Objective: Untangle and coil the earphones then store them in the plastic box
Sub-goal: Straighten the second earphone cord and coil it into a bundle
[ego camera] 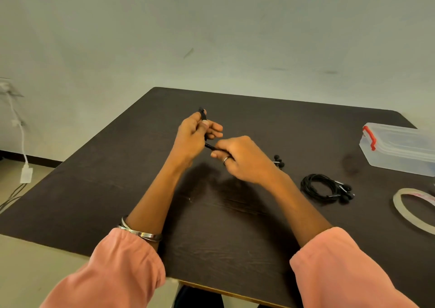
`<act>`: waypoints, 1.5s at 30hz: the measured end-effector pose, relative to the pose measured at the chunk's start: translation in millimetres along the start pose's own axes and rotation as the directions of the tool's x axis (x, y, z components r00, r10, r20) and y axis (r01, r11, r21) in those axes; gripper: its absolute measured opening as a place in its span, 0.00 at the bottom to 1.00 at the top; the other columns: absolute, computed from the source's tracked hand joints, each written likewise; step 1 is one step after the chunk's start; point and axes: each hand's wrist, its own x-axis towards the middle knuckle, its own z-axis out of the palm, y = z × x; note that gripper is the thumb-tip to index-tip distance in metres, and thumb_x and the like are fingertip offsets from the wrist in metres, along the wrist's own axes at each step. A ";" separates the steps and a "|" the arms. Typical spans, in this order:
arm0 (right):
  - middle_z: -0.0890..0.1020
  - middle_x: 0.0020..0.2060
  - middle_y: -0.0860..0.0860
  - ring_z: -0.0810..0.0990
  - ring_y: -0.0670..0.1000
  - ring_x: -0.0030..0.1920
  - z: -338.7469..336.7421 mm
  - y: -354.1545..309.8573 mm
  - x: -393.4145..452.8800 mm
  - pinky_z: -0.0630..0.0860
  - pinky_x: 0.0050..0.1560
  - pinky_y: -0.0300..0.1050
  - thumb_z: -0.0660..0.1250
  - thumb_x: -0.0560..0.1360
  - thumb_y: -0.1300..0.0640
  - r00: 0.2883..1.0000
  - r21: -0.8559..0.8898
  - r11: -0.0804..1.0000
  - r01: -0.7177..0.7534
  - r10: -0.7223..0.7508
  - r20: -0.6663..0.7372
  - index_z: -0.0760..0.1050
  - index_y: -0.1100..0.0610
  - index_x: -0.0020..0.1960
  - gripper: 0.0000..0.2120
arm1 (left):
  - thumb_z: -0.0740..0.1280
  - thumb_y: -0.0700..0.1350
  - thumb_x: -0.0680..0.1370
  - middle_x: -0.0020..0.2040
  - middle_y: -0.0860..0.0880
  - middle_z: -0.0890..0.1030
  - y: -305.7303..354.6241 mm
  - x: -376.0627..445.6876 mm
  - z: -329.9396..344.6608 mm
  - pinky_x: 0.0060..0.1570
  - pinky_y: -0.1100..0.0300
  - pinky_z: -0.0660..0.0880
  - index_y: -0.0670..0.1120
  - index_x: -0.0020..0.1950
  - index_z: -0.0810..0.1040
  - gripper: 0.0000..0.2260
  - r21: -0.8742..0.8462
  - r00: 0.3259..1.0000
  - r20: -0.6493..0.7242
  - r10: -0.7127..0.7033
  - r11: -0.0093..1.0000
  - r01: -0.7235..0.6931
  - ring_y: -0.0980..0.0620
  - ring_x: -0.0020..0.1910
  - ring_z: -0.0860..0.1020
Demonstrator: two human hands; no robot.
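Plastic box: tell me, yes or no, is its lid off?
No, the plastic box has its lid on, with the red latch down at its end.

Black earphones [204, 128] held above table; coiled pair [326, 187] near closed plastic box [397, 147].

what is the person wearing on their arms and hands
Both arms have loose pink sleeves pushed up to leave the forearms bare. The left wrist carries two plain silver bangles. The right hand wears a thin silver ring on one finger. The left hand shows no ring. No watch or gloves.
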 end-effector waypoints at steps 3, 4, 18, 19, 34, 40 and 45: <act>0.72 0.26 0.42 0.69 0.43 0.26 -15.0 3.2 -3.3 0.61 0.30 0.33 0.66 0.77 0.56 0.982 0.118 0.993 -0.012 0.034 -0.187 0.80 0.59 0.42 0.09 | 0.53 0.35 0.83 0.43 0.47 0.82 -0.5 -1.2 0.7 0.44 0.66 0.77 0.42 0.56 0.72 0.09 0.066 0.990 0.136 -0.021 0.998 0.012 0.59 0.38 0.81; 0.73 0.25 0.42 0.71 0.42 0.25 -20.0 4.8 -4.8 0.61 0.29 0.32 0.66 0.77 0.56 0.972 0.158 0.987 -0.034 0.069 -0.225 0.81 0.60 0.42 0.09 | 0.53 0.35 0.83 0.43 0.47 0.82 0.1 -2.3 1.5 0.44 0.66 0.77 0.43 0.54 0.73 0.10 0.074 0.981 0.190 -0.030 0.997 0.016 0.59 0.39 0.81; 0.85 0.33 0.48 0.83 0.51 0.37 -38.1 26.8 -12.5 0.79 0.40 0.46 0.75 0.71 0.54 0.885 0.505 0.855 -0.115 0.319 -0.339 0.84 0.56 0.40 0.05 | 0.53 0.49 0.83 0.30 0.50 0.65 6.0 -14.2 13.3 0.31 0.64 0.64 0.39 0.59 0.77 0.18 -0.046 0.836 0.541 -0.090 0.990 0.136 0.55 0.29 0.63; 0.84 0.33 0.48 0.83 0.49 0.36 -38.8 28.0 -12.9 0.79 0.39 0.43 0.75 0.71 0.55 0.886 0.533 0.840 -0.097 0.317 -0.339 0.83 0.56 0.40 0.04 | 0.54 0.48 0.83 0.30 0.51 0.64 6.1 -14.4 14.5 0.30 0.65 0.63 0.37 0.59 0.77 0.19 -0.056 0.839 0.536 -0.095 0.987 0.148 0.56 0.28 0.62; 0.83 0.32 0.51 0.78 0.49 0.29 -14.2 30.6 -9.1 0.77 0.32 0.40 0.68 0.75 0.67 0.876 0.879 0.473 -0.058 0.447 -0.183 0.79 0.62 0.47 0.04 | 0.54 0.47 0.84 0.21 0.55 0.62 10.9 -13.6 17.6 0.23 0.64 0.52 0.40 0.46 0.77 0.16 -0.518 0.908 0.390 -0.155 0.778 0.356 0.60 0.18 0.57; 0.81 0.31 0.54 0.76 0.49 0.25 -7.1 25.1 -5.8 0.70 0.25 0.39 0.67 0.75 0.68 0.851 0.899 0.436 -0.026 0.482 -0.209 0.78 0.59 0.46 0.05 | 0.53 0.46 0.83 0.26 0.52 0.67 13.1 -14.6 20.4 0.25 0.66 0.63 0.42 0.46 0.74 0.14 -0.589 0.901 0.410 -0.141 0.713 0.379 0.58 0.23 0.65; 0.81 0.32 0.56 0.76 0.48 0.27 -1.0 24.7 -4.7 0.71 0.26 0.38 0.66 0.74 0.70 0.838 0.915 0.403 -0.017 0.505 -0.207 0.79 0.58 0.44 0.08 | 0.54 0.45 0.82 0.32 0.50 0.70 12.5 -15.0 21.0 0.32 0.65 0.72 0.43 0.45 0.72 0.11 -0.664 0.894 0.421 -0.154 0.619 0.419 0.56 0.29 0.70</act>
